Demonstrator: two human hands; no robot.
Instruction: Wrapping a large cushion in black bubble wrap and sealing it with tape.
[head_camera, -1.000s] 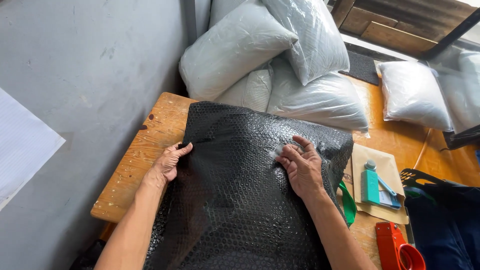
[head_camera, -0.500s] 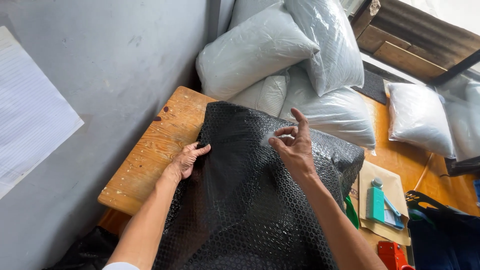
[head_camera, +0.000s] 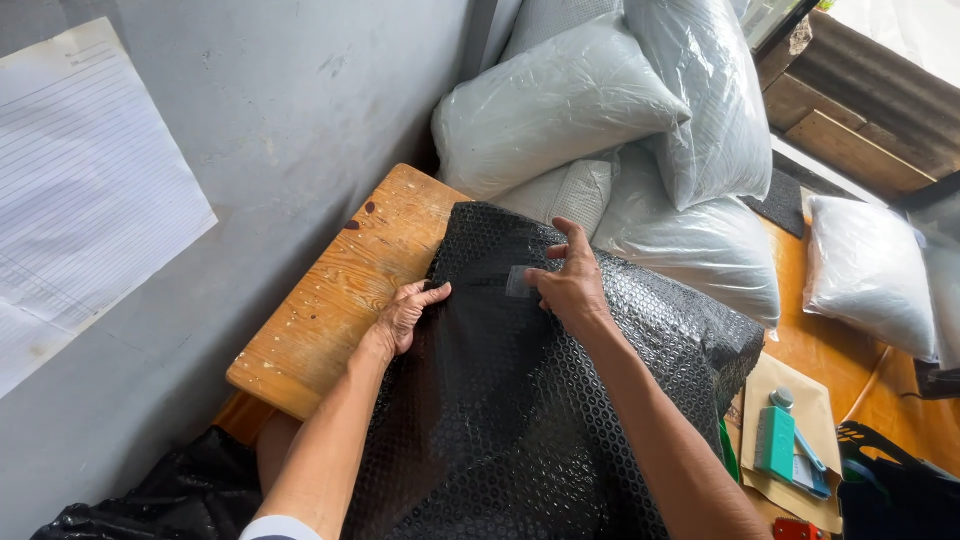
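Observation:
A large bundle wrapped in black bubble wrap lies on a wooden table in front of me. My left hand rests flat on the wrap's left edge, fingers spread. Higher up near the middle, my right hand presses on the wrap, with its fingertips on a small strip of clear tape stuck to the black surface. Neither hand grips anything.
Several plastic-bagged white pillows are piled at the table's far end, with another to the right. A teal tape dispenser lies on brown envelopes at right. A grey wall with a lined paper sheet runs along the left.
My right hand has moved left and up across the wrap to the tape strip. The left hand stayed on the left edge. The view has tilted, showing more wall.

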